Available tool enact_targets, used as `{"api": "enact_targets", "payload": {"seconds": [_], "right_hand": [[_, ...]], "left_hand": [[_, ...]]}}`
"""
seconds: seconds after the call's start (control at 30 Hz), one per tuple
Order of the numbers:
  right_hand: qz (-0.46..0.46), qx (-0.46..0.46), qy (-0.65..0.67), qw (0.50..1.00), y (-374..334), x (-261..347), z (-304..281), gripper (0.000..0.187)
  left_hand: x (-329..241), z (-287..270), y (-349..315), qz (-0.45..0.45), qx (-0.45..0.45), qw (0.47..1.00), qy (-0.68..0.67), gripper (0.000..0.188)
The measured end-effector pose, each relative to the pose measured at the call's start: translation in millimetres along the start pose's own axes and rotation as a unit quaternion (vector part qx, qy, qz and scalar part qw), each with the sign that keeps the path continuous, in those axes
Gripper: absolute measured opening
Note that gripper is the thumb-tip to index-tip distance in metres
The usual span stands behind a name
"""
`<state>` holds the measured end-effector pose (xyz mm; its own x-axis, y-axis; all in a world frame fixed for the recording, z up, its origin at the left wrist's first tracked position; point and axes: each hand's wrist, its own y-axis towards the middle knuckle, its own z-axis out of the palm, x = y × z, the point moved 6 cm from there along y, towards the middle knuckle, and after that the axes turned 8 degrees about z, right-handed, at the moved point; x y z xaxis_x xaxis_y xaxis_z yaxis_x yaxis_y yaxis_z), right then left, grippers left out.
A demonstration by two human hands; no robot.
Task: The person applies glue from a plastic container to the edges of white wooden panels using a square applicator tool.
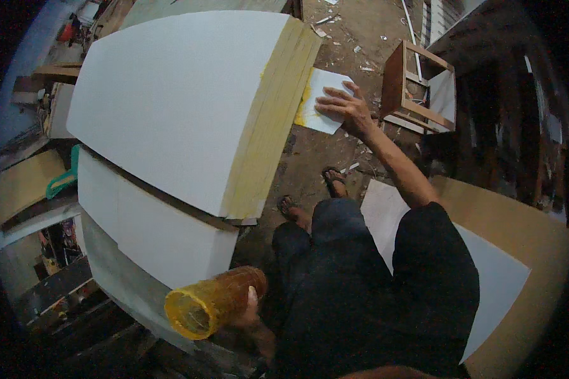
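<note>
A stack of white-faced boards (177,95) lies before me, its right-hand edge (269,123) coated with yellow glue. My right hand (346,108) reaches out to that side and grips a small white flat piece (318,120), fingers over its face. Yellow glue smears the piece's left side, which meets the coated edge. Low and left of my legs, my left hand (250,311) is wrapped around an amber cylindrical container (234,292), tilted with its open, glue-crusted mouth toward the left. Part of that hand is hidden behind the container.
A second white board stack (158,227) sits nearer, along the first. On the right stand a wooden frame box (395,79) and, closer, white and brown sheets (499,278). Scraps litter the dirt floor (354,31). A green curved object (63,180) is at left.
</note>
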<state>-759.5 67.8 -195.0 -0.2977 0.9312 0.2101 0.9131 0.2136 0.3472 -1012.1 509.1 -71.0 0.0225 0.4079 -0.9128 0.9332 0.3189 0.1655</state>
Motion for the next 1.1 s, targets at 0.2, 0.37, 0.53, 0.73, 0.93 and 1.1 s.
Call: {"api": "enact_targets", "payload": {"seconds": [0.2,0.37,0.53,0.73,0.93,1.1], "right_hand": [[0.098,0.005,0.062,0.993,-18.7,-42.9,6.9,0.035],[0.099,-0.121,0.112,0.981,77.2,-60.1,-48.1,0.037],[0.031,-0.133,0.07,0.988,136.0,-61.4,-45.7,0.037],[0.017,-0.071,0.052,0.996,71.5,-53.9,-19.9,0.036],[0.007,-0.037,0.025,0.999,35.2,-56.7,-8.9,0.036],[0.079,0.015,0.05,0.996,17.5,-95.8,8.8,0.036]], "left_hand": [[-33.2,48.7,-6.9,-0.001,-0.016,1.0,-0.007,0.088],[-48.6,83.7,-19.8,0.006,-0.025,1.0,-0.001,0.086],[-56.3,96.6,-32.2,0.009,-0.04,0.999,0.009,0.085],[-58.4,96.3,-32.9,0.013,-0.055,0.998,0.018,0.083],[-60.2,98.4,-21.0,0.031,-0.061,0.998,0.012,0.082],[-71.7,114.5,-15.9,0.06,-0.06,0.996,-0.005,0.082]]}}
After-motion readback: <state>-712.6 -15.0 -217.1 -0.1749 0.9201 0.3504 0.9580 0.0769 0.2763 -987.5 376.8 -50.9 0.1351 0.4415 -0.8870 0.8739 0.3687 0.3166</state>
